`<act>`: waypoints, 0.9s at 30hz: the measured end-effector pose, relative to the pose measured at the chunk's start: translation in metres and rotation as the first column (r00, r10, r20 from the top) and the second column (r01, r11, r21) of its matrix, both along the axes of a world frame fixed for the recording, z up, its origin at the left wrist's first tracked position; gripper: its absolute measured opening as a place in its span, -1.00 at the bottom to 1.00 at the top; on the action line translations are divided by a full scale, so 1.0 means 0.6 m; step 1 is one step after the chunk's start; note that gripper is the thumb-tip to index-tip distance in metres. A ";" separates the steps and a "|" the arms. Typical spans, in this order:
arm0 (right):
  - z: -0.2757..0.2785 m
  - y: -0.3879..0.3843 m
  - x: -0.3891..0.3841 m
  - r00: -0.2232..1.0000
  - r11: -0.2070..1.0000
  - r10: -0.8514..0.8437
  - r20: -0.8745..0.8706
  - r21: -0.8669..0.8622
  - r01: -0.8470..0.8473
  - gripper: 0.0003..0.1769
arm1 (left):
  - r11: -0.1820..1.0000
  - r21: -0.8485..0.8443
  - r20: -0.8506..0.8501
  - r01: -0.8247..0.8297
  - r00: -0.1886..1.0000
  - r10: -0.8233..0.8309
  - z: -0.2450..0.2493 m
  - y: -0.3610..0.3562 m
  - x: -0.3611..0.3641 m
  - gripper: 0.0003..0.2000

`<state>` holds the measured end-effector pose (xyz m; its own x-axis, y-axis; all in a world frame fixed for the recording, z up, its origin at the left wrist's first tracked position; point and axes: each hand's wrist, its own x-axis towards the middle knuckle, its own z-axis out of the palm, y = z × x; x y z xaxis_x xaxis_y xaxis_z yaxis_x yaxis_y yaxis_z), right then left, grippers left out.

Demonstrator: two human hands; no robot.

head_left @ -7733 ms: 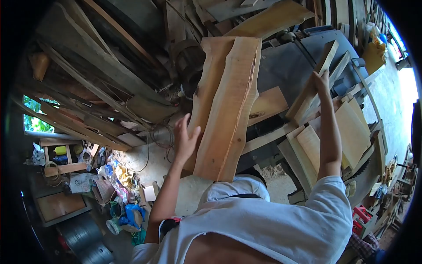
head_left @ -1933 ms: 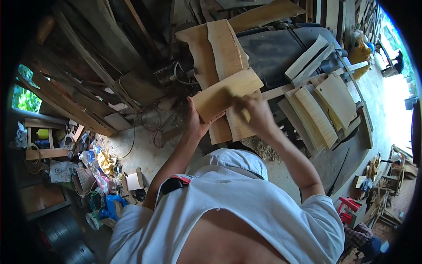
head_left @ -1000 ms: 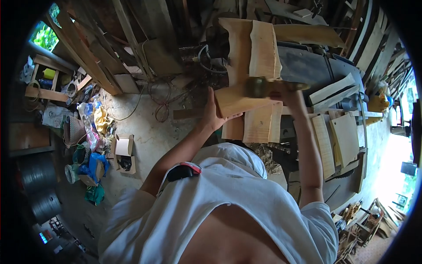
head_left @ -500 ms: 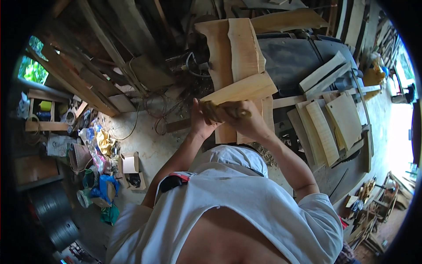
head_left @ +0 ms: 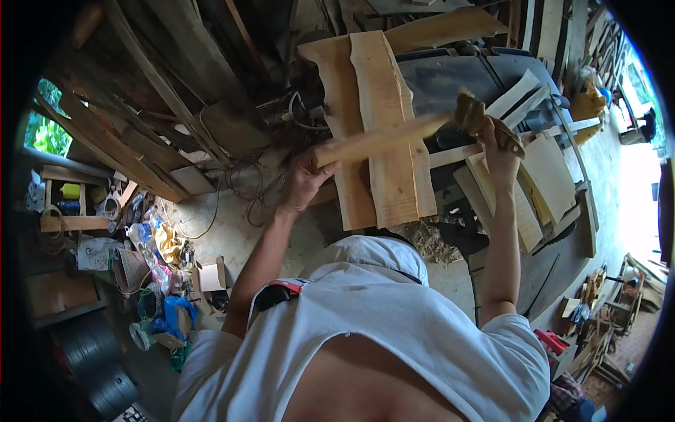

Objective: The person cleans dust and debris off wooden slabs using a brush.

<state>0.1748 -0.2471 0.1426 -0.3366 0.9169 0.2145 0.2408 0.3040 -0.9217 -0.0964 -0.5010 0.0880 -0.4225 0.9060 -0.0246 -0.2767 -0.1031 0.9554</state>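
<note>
My left hand (head_left: 307, 181) grips the near left end of a wooden board (head_left: 380, 141), its thumb on one side. The board is held up tilted, its edge partly toward me, over two wide planks. My right hand (head_left: 500, 163) is closed around the handle of a brush (head_left: 470, 111), off the board's far right end. The brush's broad brown head points up and left, and its handle end shows right of the fingers. Beneath, a live-edge plank (head_left: 387, 84) lies beside a darker plank (head_left: 334, 91).
A dark machine surface (head_left: 446, 88) lies behind the planks. Several pale boards (head_left: 555, 179) are stacked at right. Wood shavings (head_left: 446, 243) lie below the planks. Bags and boxes (head_left: 165, 260) clutter the left floor, and long timbers (head_left: 162, 77) lean at upper left.
My right hand has moved right and up with the brush, away from my left hand. My left hand has shifted left and up, and the board has tilted more edge-on.
</note>
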 end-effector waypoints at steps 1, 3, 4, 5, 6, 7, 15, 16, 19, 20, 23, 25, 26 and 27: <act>0.006 -0.009 -0.001 0.993 0.990 -0.060 0.106 0.131 0.046 -0.67 | 0.983 0.052 -0.299 0.174 0.942 -0.151 0.023 0.002 -0.012 -0.66; 0.000 -0.014 -0.001 0.988 0.975 -0.067 0.142 0.218 0.035 -0.67 | 0.988 0.038 -0.731 0.147 0.679 -0.073 0.047 0.001 -0.017 -0.68; 0.006 -0.031 -0.012 0.988 0.975 -0.065 0.139 0.221 0.033 -0.67 | 0.993 0.038 -0.972 0.115 0.235 0.010 0.052 0.001 -0.018 -0.70; 0.012 -0.059 -0.026 0.998 0.984 -0.004 0.064 0.178 -0.007 -0.72 | 0.992 0.040 -0.973 0.116 0.232 0.012 0.050 -0.001 -0.012 -0.70; 0.015 -0.075 -0.033 0.999 0.989 0.049 -0.013 0.138 -0.047 -0.76 | 0.990 0.139 -0.965 0.017 0.225 0.132 0.043 -0.003 0.001 -0.60; 0.011 -0.073 -0.030 0.978 0.981 0.080 0.191 0.161 -0.111 -0.79 | 0.969 0.236 -0.946 -0.078 0.210 0.247 0.032 -0.006 0.011 -0.51; -0.013 -0.150 -0.099 0.807 0.856 0.234 0.542 0.280 -0.436 -0.84 | 0.975 -0.151 0.464 -0.161 0.860 0.214 -0.085 -0.076 0.033 -0.55; -0.009 -0.182 -0.120 0.807 0.838 0.313 0.500 0.254 -0.482 -0.86 | 0.977 -0.151 0.464 -0.153 0.862 0.207 -0.081 -0.072 0.031 -0.55; 0.004 -0.280 -0.177 0.785 0.759 0.553 0.278 0.221 -0.613 -0.85 | 0.996 -0.094 0.603 -0.010 0.795 0.065 -0.094 -0.069 0.028 -0.64; 0.001 -0.297 -0.192 0.792 0.756 0.602 0.103 0.245 -0.607 -0.82 | 0.990 -0.116 0.539 -0.078 0.832 0.128 -0.123 -0.075 0.027 -0.64; -0.036 -0.255 -0.172 0.845 0.842 0.530 0.077 0.076 -0.535 -0.89 | 0.985 -0.137 0.485 -0.109 0.859 0.163 -0.094 -0.075 0.036 -0.63; -0.054 -0.172 -0.130 0.909 0.907 0.409 0.083 -0.142 -0.396 -0.92 | 0.988 -0.135 0.505 -0.078 0.852 0.136 -0.079 -0.075 0.042 -0.62; -0.054 -0.123 -0.104 0.922 0.923 0.366 0.128 -0.177 -0.342 -0.93 | 0.989 -0.127 0.521 -0.082 0.843 0.137 -0.083 -0.077 0.045 -0.62; -0.064 -0.075 -0.072 0.942 0.951 0.297 0.156 -0.138 -0.277 -0.90 | 0.989 -0.117 0.533 -0.087 0.835 0.137 -0.086 -0.078 0.046 -0.62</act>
